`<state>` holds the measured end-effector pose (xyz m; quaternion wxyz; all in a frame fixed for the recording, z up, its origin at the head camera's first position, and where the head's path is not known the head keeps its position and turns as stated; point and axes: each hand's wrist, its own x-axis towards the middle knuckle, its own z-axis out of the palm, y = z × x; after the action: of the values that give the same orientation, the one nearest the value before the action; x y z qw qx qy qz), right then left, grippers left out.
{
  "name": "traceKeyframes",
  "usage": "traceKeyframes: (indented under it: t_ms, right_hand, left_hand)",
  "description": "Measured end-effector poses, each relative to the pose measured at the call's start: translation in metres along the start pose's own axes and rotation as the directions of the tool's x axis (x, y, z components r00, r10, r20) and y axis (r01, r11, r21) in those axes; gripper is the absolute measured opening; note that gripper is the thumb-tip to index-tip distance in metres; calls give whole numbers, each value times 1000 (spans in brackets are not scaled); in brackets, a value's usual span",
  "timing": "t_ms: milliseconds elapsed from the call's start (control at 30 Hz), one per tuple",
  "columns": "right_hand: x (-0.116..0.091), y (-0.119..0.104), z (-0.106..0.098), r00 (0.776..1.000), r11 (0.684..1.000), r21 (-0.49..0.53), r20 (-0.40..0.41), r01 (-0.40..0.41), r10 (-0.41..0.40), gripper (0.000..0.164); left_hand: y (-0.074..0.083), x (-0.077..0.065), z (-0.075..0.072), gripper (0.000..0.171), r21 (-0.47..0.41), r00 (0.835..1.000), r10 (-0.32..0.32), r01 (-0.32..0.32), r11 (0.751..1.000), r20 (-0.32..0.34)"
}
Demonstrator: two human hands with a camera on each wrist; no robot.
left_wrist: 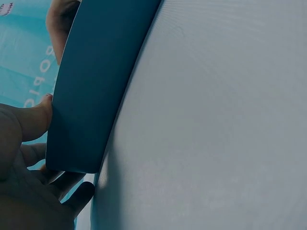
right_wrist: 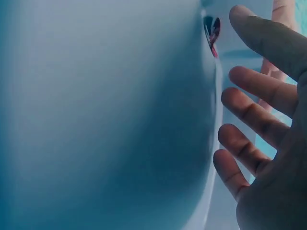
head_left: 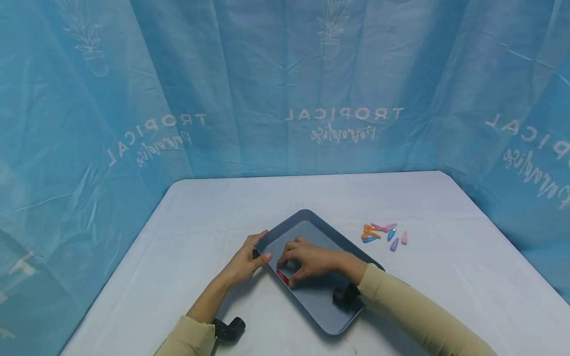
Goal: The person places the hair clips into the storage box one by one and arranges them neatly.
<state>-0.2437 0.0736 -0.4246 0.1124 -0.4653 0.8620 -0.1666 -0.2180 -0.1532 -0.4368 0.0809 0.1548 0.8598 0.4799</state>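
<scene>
Lying lengthwise along tray (head_left: 307, 307) wall, red clip (head_left: 282, 277), right hand (head_left: 309, 259) near, fingers (right_wrist: 261, 88) apart, left hand (head_left: 242, 265) gripping tray corner

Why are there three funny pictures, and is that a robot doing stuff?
No robot here: those are a person's bare left hand and right hand. The big picture comes from a camera on their head, looking forward and down. The other two come from wrist cameras, one per arm. On the white table sits a grey tray, with small colourful clips to its right. The left hand holds the tray's left corner. The right hand reaches into the tray, near a red clip, but doesn't seem to grip it.
</scene>
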Motion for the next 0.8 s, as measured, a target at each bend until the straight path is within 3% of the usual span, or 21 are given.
traceKeyframes:
  t_ms: [300,500,800]
  right_hand:
    - [-14,1,-18,996,996,38,-34,-85,86,49]
    - [-28,5,-36,983,993,31,-139,-117,120,48]
    - [-57,19,-59,946,988,86,-290,-125,145,47]
  left_hand:
    - [-2,1,0,67,-18,1000,-23,23,1000,5]
    - [-2,0,0,67,-9,1000,-16,16,1000,8]
    - [0,-1,-1,65,-11,1000,-6,6,1000,6]
